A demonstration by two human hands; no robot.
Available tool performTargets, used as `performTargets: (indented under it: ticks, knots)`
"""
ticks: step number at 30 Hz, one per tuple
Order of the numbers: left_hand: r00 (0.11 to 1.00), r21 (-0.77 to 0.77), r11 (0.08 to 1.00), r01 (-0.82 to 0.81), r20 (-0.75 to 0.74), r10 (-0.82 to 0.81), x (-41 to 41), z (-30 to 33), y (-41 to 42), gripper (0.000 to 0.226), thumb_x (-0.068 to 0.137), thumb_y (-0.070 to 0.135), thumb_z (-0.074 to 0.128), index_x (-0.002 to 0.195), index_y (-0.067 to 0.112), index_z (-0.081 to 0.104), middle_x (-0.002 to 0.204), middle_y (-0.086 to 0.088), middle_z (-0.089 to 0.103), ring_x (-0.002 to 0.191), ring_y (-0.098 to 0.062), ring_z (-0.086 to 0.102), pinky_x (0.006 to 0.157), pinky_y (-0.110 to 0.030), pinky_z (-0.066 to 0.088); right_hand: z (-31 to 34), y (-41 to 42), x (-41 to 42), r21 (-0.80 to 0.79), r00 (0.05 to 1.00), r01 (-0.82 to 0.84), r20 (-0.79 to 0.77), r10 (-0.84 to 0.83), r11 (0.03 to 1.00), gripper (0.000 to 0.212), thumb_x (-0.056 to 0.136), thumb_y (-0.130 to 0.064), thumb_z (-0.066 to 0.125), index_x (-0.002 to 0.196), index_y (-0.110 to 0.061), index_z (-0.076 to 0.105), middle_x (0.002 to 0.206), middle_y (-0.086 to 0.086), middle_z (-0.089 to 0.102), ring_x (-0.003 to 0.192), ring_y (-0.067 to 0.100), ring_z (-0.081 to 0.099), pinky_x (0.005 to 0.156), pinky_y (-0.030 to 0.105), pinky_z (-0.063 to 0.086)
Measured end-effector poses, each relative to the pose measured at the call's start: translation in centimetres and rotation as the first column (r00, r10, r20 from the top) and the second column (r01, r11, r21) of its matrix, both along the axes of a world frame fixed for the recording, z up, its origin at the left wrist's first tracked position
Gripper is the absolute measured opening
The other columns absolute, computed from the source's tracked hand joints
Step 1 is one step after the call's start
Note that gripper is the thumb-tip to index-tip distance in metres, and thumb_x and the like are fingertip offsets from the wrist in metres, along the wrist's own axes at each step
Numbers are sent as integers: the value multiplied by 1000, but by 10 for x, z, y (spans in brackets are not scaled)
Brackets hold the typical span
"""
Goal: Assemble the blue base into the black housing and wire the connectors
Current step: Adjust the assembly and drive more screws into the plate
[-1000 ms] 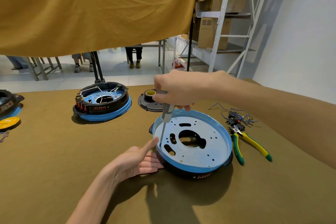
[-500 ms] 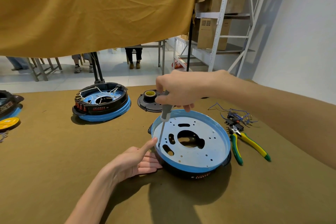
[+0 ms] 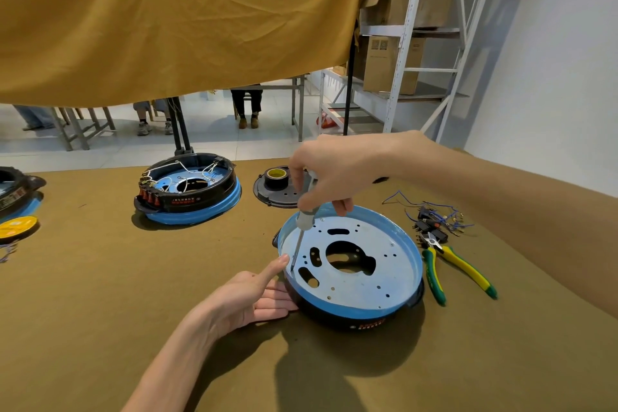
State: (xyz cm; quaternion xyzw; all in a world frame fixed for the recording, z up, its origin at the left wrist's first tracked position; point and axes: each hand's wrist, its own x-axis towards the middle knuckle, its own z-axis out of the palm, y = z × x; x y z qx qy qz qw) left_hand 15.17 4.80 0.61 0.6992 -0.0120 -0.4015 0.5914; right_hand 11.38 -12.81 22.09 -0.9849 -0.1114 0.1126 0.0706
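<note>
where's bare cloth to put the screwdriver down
Bare cloth lies between the finished unit and the left hand, and in front of the black housing. Right of it is crowded: pliers, wired connectors.

On the desk (image 3: pixel 100 311), the base (image 3: pixel 361 264) sits in its housing (image 3: pixel 334 319) between the hands. The left hand (image 3: pixel 249 299) rests at its near-left edge; the right hand (image 3: pixel 334 170) hovers above its far side. Pliers (image 3: pixel 448 264) and loose connectors (image 3: pixel 431 221) lie right of it. A finished unit (image 3: pixel 190 191) sits far left, beyond the left hand.
</note>
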Motion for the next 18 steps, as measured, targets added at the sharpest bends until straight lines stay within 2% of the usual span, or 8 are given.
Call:
performTargets:
  ticks: [3, 7, 11, 15, 18]
  knots:
    - [1000, -5, 1000, -10, -5, 10, -1, 0, 0, 96, 53, 70, 76, 116, -2, 65, 101, -19, 78, 94, -28, 78, 76, -34, 65, -3, 4, -1, -20, 999, 7, 41, -7, 1000, 34, 99, -42, 63, 106, -9, 60, 73, 9, 75, 54, 21, 73, 47, 23, 55]
    - [1000, -8, 1000, -20, -5, 20, -2, 1, 0, 98, 52, 71, 76, 116, -3, 66, 101, -19, 78, 94, -27, 78, 74, -33, 65, 5, 4, -4, -1, 998, 5, -60, -5, 1000, 31, 95, -28, 72, 115, -15, 52, 86, 7, 71, 57, 15, 71, 50, 23, 55]
    - [1000, 4, 1000, -18, -7, 18, -2, 2, -1, 95, 59, 71, 73, 119, -3, 66, 100, -18, 78, 93, -27, 78, 74, -33, 65, 1, 5, -7, 29, 1000, 14, 5, -14, 999, 26, 95, -29, 70, 108, -11, 57, 75, 11, 75, 57, 24, 73, 49, 26, 57]
    - [999, 9, 999, -37, 8, 37, -4, 1, -2, 96, 58, 72, 72, 120, -2, 65, 100, -18, 79, 93, -27, 78, 80, -35, 65, -2, 4, -7, 11, 1000, 6, 9, -6, 1000, 29, 94, -31, 72, 111, -14, 56, 84, 8, 74, 59, 17, 71, 51, 23, 56]
    - [998, -5, 998, -63, 2, 63, -10, 5, -2, 99, 59, 71, 73, 123, -4, 62, 105, -18, 78, 94, -26, 78, 82, -37, 64, -5, -4, -11, 60, 998, 22, 59, -25, 998, 27, 91, -29, 75, 106, -10, 62, 78, 7, 73, 54, 14, 70, 47, 20, 54]
